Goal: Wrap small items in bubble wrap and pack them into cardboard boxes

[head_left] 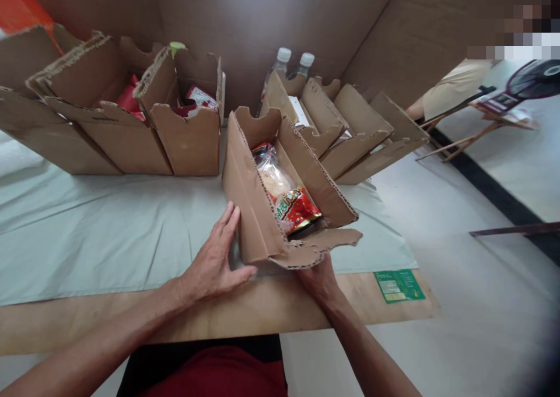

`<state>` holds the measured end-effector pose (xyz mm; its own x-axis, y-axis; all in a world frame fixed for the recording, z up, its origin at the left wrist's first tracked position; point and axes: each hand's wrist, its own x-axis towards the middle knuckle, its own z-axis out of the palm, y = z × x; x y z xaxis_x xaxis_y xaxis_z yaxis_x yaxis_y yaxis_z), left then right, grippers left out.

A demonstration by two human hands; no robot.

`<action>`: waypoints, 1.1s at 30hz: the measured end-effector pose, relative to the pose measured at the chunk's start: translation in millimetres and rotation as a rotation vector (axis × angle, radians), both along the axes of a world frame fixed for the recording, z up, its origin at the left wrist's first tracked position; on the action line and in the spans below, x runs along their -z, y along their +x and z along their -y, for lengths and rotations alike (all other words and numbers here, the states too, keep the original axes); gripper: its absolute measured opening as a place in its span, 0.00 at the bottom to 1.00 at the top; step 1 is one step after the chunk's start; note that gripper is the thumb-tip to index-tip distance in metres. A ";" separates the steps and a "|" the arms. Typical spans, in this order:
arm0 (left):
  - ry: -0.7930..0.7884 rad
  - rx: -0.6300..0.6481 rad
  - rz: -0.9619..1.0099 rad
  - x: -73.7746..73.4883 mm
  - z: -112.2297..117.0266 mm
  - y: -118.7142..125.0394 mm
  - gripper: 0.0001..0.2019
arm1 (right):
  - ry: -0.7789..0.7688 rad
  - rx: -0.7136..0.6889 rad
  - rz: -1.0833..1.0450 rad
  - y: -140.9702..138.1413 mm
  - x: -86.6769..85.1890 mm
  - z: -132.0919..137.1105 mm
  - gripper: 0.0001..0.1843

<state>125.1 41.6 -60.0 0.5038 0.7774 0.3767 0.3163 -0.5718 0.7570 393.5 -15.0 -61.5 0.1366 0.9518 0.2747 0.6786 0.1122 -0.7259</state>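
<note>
Head view: open cardboard box point(254, 210) at the cloth point(175, 225)'s near edge; red packet point(294, 206) inside.
We see the left hand point(214, 260) spread against its side; the right hand point(321, 279), partly hidden by the flap point(321, 249), we cannot read; we judge the box light and stiff-walled, best held by its lower sides, the flap being weak.

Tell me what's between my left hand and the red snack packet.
In the head view, the left side wall of the open cardboard box stands between your left hand and the red snack packet inside.
</note>
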 end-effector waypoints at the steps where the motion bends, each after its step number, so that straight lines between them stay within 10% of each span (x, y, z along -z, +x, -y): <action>1: -0.014 -0.015 0.014 -0.5 -0.2 0.7 0.56 | 0.003 0.004 0.006 -2.1 -4.3 -0.8 0.14; 9: -0.117 -0.144 0.026 -9.8 -6.1 -3.0 0.35 | 0.035 -0.106 -0.009 -15.7 -32.8 -26.1 0.10; 20: -0.246 -0.555 0.079 -32.0 -83.3 -8.3 0.20 | 0.136 -0.103 0.125 -18.3 -12.1 -68.5 0.12; 26: -0.358 -0.428 0.387 -27.9 -71.8 10.6 0.22 | 0.089 -0.153 0.229 -18.6 -10.1 -62.8 0.13; 33: -0.340 -0.460 0.410 -35.1 -113.5 24.5 0.19 | 0.098 -0.181 0.258 -18.9 -8.8 -64.3 0.13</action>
<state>149.6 155.2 -24.9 -0.0348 0.9859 0.1639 0.1197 -0.1587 0.9800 374.6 49.3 -52.7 -0.1185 0.9216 0.3696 0.8017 0.3084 -0.5120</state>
